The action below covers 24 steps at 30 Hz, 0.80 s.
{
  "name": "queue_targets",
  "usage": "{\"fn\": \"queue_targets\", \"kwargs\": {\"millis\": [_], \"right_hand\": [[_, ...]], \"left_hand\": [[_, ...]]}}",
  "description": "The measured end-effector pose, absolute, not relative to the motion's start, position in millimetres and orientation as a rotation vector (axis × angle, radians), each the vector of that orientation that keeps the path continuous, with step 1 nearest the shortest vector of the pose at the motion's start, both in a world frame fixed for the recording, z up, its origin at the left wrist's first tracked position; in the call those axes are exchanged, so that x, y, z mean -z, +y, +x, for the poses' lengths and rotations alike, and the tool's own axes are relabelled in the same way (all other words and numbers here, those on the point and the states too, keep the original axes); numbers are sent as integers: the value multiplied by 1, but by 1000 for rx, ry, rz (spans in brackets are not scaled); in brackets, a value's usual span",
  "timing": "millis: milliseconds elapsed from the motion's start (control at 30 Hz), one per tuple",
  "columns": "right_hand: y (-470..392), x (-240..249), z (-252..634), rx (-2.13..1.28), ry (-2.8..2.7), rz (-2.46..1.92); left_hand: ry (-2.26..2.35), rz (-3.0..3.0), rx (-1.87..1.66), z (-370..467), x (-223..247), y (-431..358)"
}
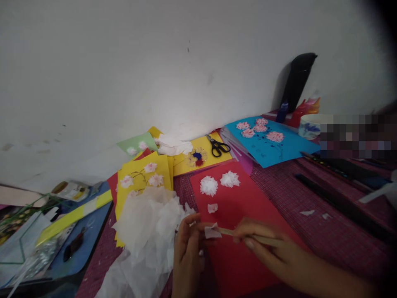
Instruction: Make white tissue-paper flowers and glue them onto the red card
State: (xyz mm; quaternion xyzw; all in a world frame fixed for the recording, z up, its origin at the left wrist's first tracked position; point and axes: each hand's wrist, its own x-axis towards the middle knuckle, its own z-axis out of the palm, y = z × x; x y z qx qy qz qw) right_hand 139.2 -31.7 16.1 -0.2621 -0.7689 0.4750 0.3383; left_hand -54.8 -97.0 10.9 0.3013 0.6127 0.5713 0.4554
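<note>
My right hand [263, 242] grips a thin wooden stick [228, 231], held nearly level above a red sheet of paper [245, 265]. At the stick's tip is a small square of white tissue paper [213, 231]. My left hand [189, 244] is closed, its fingertips at the left side of that square; part of the grip is hidden. Farther up the red sheet, two fluffy white paper flowers [209, 186] sit side by side, with a loose tissue piece [212, 208] below them. Beside my left hand lies a big heap of white tissue squares [145, 231].
Yellow sheets with pinkish flowers [145, 169] lie behind the heap. Black-handled scissors [218, 147] rest on a yellow sheet near the wall. A blue sheet with flowers [276, 153], a white cup [310, 127] and paint bottles [282, 111] are at the right. Clutter covers a blue board [89, 236] at left.
</note>
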Motion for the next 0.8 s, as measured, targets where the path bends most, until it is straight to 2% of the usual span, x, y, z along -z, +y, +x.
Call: {"fn": "queue_targets", "kwargs": {"millis": [167,333,467,667,800], "right_hand": [[-30,-7,134,-1458,-1746,-703],[-30,-10,132,-1373,-1759,-578],[-32,-7,130,-1439,-1618,-709],[-31,2,120,-1779,-1242,-797],[-28,5,121,-2038,-1029,-660]], "left_hand": [[1454,755,-1443,-57,-11,-96],[1564,858,-1376,-59,-6,-97],[1638,1035,-1378,-55,-8,-99],[1695,1315,-1522,-42,-1,-104],[1731,1370,-1526,-41,3,-106]]}}
